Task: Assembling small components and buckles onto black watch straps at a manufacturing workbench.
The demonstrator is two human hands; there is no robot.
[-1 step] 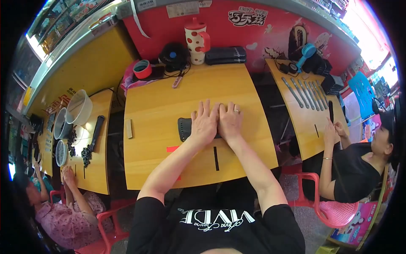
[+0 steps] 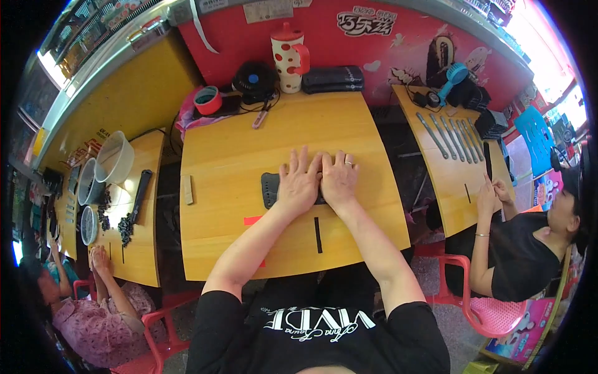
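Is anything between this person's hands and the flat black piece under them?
Nothing visible: the left hand and right hand lie over the flat black piece with rounded corners, though what lies beneath them is hidden. A flat red strip and a narrow black strip on the yellow wooden table lie apart from it.

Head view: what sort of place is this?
Most likely a small hand-assembly workshop, though not certain: people sit at separate wooden tables, one bearing loose black pieces beside translucent plastic tubs, another a neat row of grey strips.
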